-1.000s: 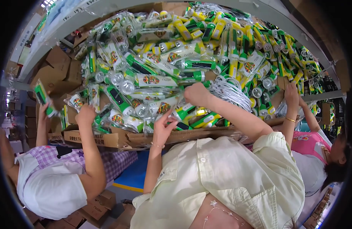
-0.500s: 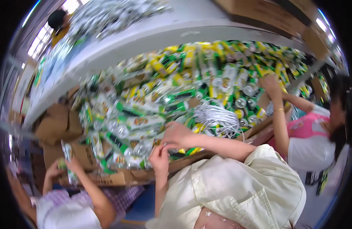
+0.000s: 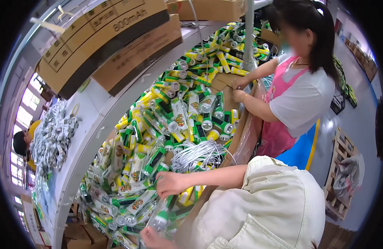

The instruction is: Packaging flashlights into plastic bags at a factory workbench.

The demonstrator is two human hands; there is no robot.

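Observation:
Between my two hands is a green and white flashlight in a clear plastic bag, its lens end toward my left hand. My right hand is closed at the upper end of this bag, over the pile. Lower down, my left hand has its fingers curled at the bag's other end, partly blurred. Around and beneath them lies a heap of green, yellow and white flashlights, many in clear bags. A bundle of white cables rests on the heap beyond my right forearm.
A co-worker in a pink apron stands at the right, hands at the box edge. Cardboard cartons sit on a white shelf along the left, with a pile of grey-white pieces. A wooden pallet is on the floor.
The view has swung to the right, bringing the co-worker in pink further in. My hands, close together before, are now apart, with the bagged flashlight between them.

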